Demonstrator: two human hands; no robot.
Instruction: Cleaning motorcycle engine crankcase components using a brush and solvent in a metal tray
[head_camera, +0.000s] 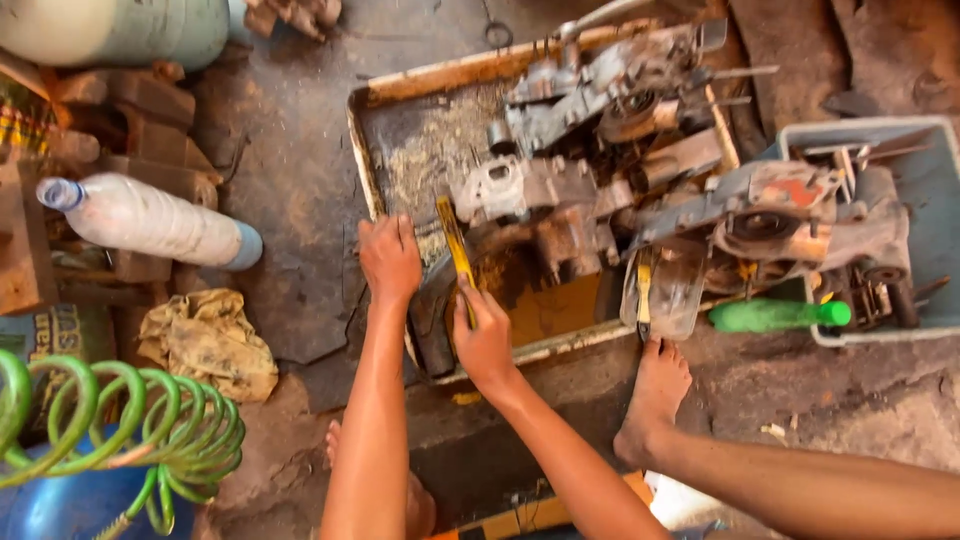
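So we're squatting on the floor over a metal tray (400, 85) full of greasy engine parts. Our right hand (485, 335) is closed around a yellow-handled brush (455, 245), its tip pointing up into the tray toward the grey engine case (520, 190). Our left hand (388, 255) is clamped down on a dark part (432, 310) at the tray's near-left edge, apparently steadying it.

Looks to us like the scrubbing stage: there's yellowish-brown liquid (550, 305) pooled in the tray's near corner, just beside the brush.

Next move probably wants the left hand kept firm while the brush works into the grime, dipping in that liquid as needed. A cut plastic jug (672, 290) and a green bottle (775, 316) sit just right of the tray, near our foot (655, 395).
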